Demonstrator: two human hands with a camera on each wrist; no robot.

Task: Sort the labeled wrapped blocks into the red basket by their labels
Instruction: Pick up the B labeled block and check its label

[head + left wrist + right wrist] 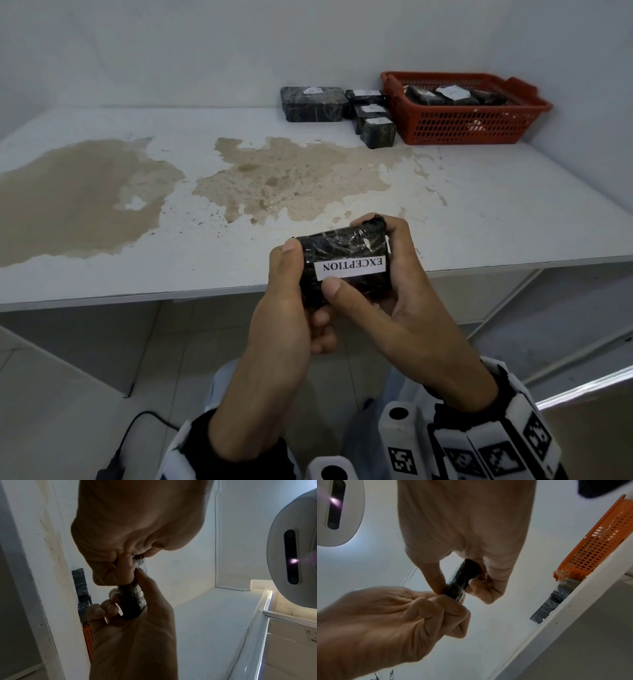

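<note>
Both hands, left hand [286, 301] and right hand [394, 291], grip clamped on the EXCEPTION block [342, 263] above the bench [205, 246] edge, far from red basket [469, 126]; slick wrap could slip, or upside-down label gets misread, missorted.

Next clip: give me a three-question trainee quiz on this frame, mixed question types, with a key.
1. True or false: the block held by the left hand and right hand reads EXCEPTION.
2. The red basket sits at the table's: A) near left B) far right C) centre.
3. Fill in: both hands have a grip on one ____.

Key: 1 true; 2 B; 3 block.
</note>
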